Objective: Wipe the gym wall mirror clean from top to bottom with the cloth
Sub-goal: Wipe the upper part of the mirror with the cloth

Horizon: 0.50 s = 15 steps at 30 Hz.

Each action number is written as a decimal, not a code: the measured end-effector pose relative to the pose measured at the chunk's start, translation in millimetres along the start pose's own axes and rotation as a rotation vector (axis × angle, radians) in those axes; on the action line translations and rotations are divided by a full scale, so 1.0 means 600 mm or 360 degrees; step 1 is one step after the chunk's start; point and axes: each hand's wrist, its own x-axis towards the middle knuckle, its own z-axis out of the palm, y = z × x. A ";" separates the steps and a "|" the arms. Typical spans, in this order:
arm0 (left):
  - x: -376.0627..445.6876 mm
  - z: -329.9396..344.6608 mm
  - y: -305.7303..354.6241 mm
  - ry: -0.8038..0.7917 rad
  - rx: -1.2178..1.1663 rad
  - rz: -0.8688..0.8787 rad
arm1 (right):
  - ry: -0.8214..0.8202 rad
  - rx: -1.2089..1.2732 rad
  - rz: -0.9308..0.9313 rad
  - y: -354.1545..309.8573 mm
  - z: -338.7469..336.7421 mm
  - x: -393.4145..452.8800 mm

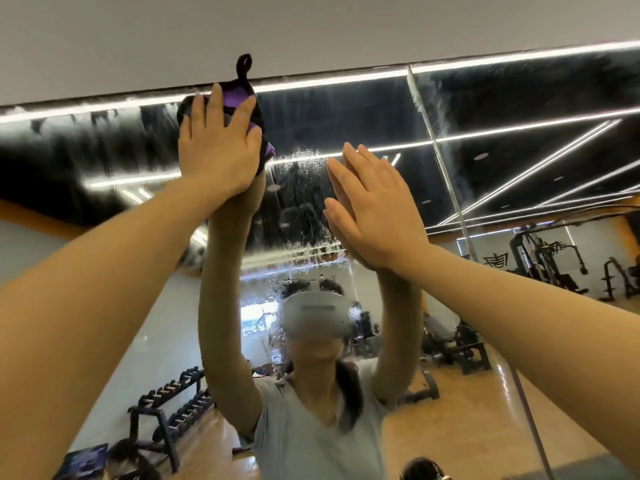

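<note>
Two raised hands meet the gym wall mirror [363, 109] at its top edge, the left hand [218, 147] pressing a purple-and-black cloth [258, 129] flat with fingers spread, the right hand [374, 209] open against droplet-beaded glass, most wiping seemingly still ahead.

The wall mirror [363, 109], streaked and beaded with wet drops near its middle, has a black and purple cloth [242, 98] pressed flat against it at its top edge, where it meets the pale wall [311, 29], and a vertical seam [440, 150] to the right.
</note>
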 end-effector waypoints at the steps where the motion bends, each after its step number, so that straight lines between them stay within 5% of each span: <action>1: -0.016 0.005 0.004 0.0047 -0.0016 0.0000 | 0.0002 0.0003 -0.0001 -0.001 0.000 0.000; 15: -0.191 0.066 0.033 0.0123 0.0069 0.0277 | 0.0024 0.0009 0.0006 -0.002 0.005 0.002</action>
